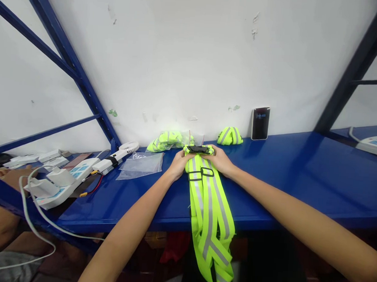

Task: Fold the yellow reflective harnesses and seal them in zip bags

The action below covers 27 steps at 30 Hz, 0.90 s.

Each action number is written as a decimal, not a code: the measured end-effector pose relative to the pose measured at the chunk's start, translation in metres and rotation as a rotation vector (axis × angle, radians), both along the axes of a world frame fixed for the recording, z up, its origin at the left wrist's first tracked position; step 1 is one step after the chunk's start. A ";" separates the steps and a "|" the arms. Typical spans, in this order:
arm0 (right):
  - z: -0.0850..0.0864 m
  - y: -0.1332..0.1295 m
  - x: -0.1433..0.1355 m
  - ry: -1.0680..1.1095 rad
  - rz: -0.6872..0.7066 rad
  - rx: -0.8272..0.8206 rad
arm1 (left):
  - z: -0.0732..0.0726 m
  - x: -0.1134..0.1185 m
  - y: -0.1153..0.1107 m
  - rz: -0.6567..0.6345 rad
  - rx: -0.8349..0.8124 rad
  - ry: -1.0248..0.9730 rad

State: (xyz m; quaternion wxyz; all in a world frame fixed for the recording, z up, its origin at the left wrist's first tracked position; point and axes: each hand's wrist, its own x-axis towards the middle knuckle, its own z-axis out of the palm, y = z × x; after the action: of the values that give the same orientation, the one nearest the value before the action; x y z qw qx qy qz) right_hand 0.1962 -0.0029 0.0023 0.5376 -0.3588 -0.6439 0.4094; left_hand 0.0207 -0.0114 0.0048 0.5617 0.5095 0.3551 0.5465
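Both my hands grip the upper end of a neon yellow reflective vest made of straps, with grey stripes and black buckles. My left hand pinches it from the left, and my right hand holds the right side, level with the other. Between them sits a black piece at the top of the straps; its exact kind is unclear. The straps hang down over the table's front edge. Just behind my hands lies a clear plastic bag with neon yellow material. A folded neon yellow strap bundle rests by the wall.
A blue shelf table meets a white wall. Flat clear bags, a small white fan and a white power strip with cables are on the left. A black-fronted device leans upright at the back right. Blue posts frame the shelf.
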 end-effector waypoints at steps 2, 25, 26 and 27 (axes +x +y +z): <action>0.002 -0.001 0.002 -0.074 -0.081 0.105 | 0.002 0.000 -0.002 -0.018 -0.011 -0.007; 0.022 -0.028 0.004 -0.332 -0.295 0.483 | 0.008 0.009 -0.015 -0.099 -0.034 -0.083; 0.022 -0.028 0.003 -0.307 -0.298 0.476 | 0.007 0.009 -0.015 -0.088 -0.033 -0.068; 0.021 -0.027 0.002 -0.288 -0.303 0.468 | 0.007 0.010 -0.014 -0.079 -0.030 -0.055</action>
State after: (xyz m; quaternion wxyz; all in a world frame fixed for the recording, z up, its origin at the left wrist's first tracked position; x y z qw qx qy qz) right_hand 0.1981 -0.0299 0.0233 0.5638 -0.3715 -0.7293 0.1104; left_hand 0.0308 -0.0257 0.0113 0.6002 0.4992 0.3273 0.5324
